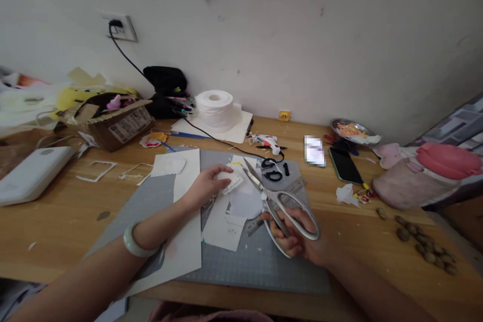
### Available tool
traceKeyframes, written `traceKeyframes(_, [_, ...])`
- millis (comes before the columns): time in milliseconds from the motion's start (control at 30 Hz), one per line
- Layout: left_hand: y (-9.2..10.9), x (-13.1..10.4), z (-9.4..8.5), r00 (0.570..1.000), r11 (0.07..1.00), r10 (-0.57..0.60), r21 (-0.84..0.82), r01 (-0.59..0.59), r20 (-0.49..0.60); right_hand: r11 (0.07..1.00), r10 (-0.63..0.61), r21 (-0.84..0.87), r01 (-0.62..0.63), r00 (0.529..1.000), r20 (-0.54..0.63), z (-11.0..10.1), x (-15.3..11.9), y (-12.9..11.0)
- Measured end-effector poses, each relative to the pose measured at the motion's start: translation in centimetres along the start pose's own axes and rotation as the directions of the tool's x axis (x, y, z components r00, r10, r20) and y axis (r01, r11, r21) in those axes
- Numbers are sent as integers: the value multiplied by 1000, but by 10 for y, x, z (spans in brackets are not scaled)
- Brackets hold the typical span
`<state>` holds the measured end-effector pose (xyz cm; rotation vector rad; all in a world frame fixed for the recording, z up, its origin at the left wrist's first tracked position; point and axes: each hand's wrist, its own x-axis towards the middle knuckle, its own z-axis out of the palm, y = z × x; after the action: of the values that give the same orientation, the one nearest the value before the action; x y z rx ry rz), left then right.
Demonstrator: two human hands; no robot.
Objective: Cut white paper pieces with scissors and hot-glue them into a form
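My left hand (209,186), with a pale bangle on the wrist, pinches a small white paper piece (234,181) over the middle of the grey cutting mat (256,266). In my right hand (294,234) is a large pair of grey-handled scissors (266,193), fingers through the handles. Its blades are parted and point up and left, close beside the paper piece. Under both hands lie white sheets (222,229), and a larger sheet (184,241) lies beneath my left forearm. A metal ruler (298,186) shows partly behind the scissors.
Black-handled scissors (272,171) and a glue gun (269,143) lie behind the hands. A paper roll (215,110) and a cardboard box (113,123) stand at the back left. To the right are a phone (345,165), a metal bowl (350,133) and a pink pouch (411,176).
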<state>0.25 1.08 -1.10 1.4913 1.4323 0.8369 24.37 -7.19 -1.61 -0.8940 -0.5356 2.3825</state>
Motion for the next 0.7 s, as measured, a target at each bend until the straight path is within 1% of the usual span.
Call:
traceKeyframes(133, [3, 1, -1, 998, 999, 30, -33, -32, -63, 1000, -4, -3, 4, 999, 41, -3, -1, 4])
traceKeyframes(300, [4, 3, -4, 989, 996, 27, -83, -40, -147, 1000, -20, -21, 22, 998, 60, -6, -1, 6])
traceKeyframes(400, [6, 2, -4, 988, 992, 24, -121, -43, -152, 998, -14, -64, 20, 996, 92, -7, -1, 7])
traceKeyframes(567, [10, -1, -2, 990, 982, 39, -178, -63, -134, 983, -52, -167, 80, 984, 169, -2, -2, 6])
traceKeyframes(700, [8, -1, -1, 992, 970, 51, -231, -77, -117, 972, -54, -220, 88, 986, 155, 5, -4, 4])
